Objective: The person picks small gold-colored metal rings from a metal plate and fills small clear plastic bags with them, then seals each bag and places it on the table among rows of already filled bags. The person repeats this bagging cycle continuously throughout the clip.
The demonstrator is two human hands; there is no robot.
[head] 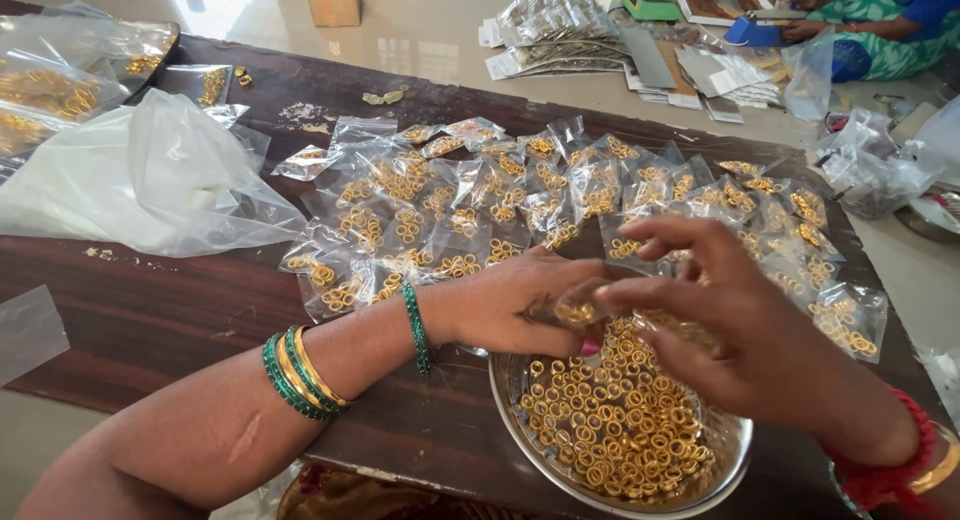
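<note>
Bangles (pixel 300 375) ring the left wrist; that left hand (pixel 510 305) and the right hand (pixel 740 325) pinch a small clear packet (pixel 580 308) together above the steel bowl (pixel 520 400) of gold rings (pixel 620 410). Best held mouth-up over the bowl, catching spills. Filled packets (pixel 560 200) cover the table (pixel 150 310) behind.

Single head-worn view, close, angled down over the table (pixel 150 310).

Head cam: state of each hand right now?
Left hand: closed on a small clear packet of gold rings.
Right hand: fingers pinching the same packet, over the steel bowl.
</note>
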